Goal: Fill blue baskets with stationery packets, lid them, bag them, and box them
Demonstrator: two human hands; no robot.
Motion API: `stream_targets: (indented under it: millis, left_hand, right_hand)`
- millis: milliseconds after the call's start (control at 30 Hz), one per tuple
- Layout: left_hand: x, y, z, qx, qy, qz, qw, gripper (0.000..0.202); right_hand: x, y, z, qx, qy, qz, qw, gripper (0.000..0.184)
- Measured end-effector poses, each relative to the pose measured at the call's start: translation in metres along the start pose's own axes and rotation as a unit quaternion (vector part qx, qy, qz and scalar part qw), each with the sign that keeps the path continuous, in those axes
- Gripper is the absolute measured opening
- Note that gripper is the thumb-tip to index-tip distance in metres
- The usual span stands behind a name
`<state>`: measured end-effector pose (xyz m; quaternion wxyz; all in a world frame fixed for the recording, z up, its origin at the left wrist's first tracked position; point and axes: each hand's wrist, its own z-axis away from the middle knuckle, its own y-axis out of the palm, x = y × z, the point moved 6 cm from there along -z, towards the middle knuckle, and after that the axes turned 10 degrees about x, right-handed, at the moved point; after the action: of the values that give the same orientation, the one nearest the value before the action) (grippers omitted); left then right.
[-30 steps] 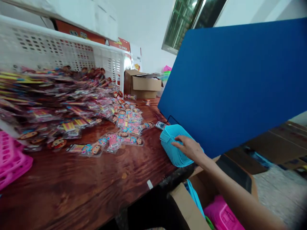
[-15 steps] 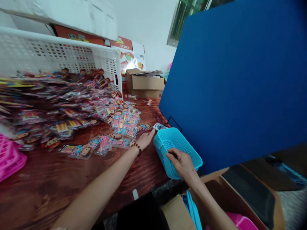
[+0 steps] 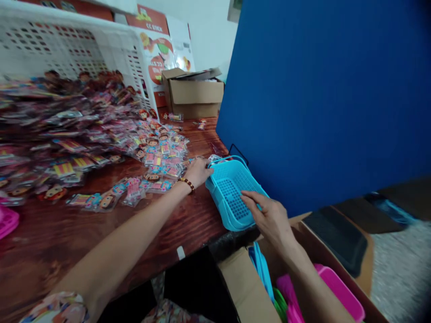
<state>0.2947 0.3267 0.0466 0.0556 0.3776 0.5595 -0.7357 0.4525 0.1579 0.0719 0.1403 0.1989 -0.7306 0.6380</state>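
A stack of light blue plastic baskets [image 3: 232, 190] stands at the right edge of the brown wooden table [image 3: 101, 242]. My left hand [image 3: 198, 171] grips the far left corner of the top basket's rim, fingers curled; a bead bracelet is on that wrist. My right hand [image 3: 269, 215] rests on the basket's near right rim with its fingers reaching into it. A big heap of small cartoon items in clear wrappers [image 3: 84, 134] covers the table left of the basket.
A white perforated crate [image 3: 67, 49] lies tipped behind the heap. A cardboard box [image 3: 193, 92] stands at the back. A tall blue panel [image 3: 319, 98] rises right of the basket. Below the table edge, an open carton [image 3: 249, 291] holds blue and pink baskets.
My left arm came in and its hand closed on the basket's rim. The basket stack turned from tilted to open side up. My right hand shifted onto its near rim.
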Motion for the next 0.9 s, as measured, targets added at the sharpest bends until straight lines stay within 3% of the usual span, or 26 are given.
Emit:
stream_targets:
  millis: [100,233,367,500,767,900]
  left_hand:
    - [-0.006,-0.003,-0.002,-0.020,-0.006,-0.025,0.999,0.022]
    - [-0.014,-0.006,-0.004,-0.034,-0.026,-0.052,0.998,0.024]
    - [-0.016,-0.005,-0.006,-0.034,-0.044,-0.065,0.996,0.028]
    - [-0.011,-0.004,-0.011,-0.028,-0.058,-0.067,0.996,0.028]
    - [-0.011,-0.008,-0.019,0.010,-0.076,-0.051,0.996,0.018]
    - [-0.017,-0.015,-0.021,0.016,-0.062,-0.044,0.997,0.012]
  right_hand:
    - [0.005,-0.003,0.027,0.004,-0.044,0.074,0.996,0.026]
    - [0.016,0.018,0.046,0.006,-0.092,0.139,0.986,0.026]
    - [0.016,0.031,0.045,0.003,-0.080,0.167,0.983,0.019]
    - [0.016,0.030,0.042,0.007,-0.123,0.158,0.980,0.013]
    - [0.009,0.023,0.039,0.005,-0.200,0.155,0.967,0.020]
    - [0.007,0.017,0.035,0.039,-0.229,0.169,0.958,0.026]
